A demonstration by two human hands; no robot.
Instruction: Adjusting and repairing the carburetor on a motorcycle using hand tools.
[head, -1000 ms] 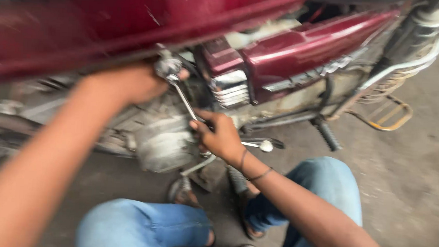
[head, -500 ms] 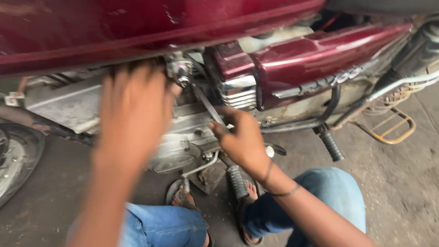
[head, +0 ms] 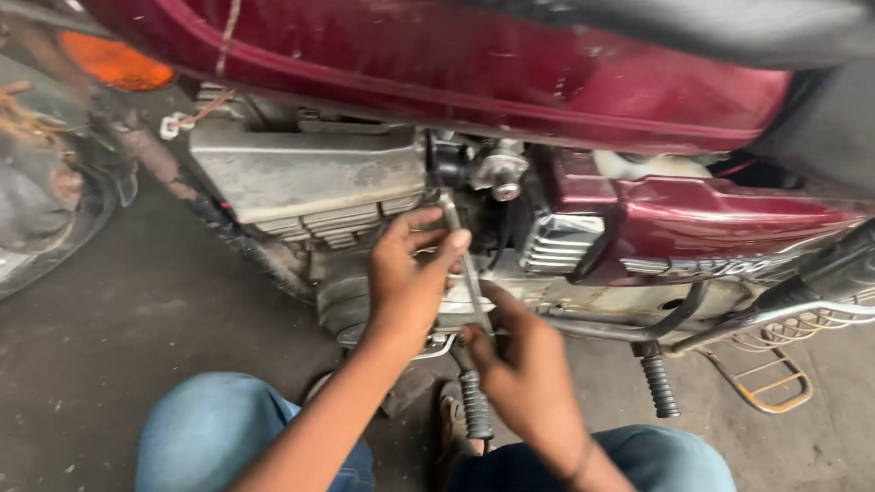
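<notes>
Beside a maroon motorcycle, a crouching person works a slim metal wrench at the engine's carburettor area. Left hand closes its fingers round the upper shaft near the head; right hand grips the lower end. Judged mid-turn on a fastener, the next stroke needs the head kept seated.

Your right hand covers the lower end of the wrench, and its head is too small to identify. The front wheel is cut off at the left edge, and your knees at the bottom edge.
</notes>
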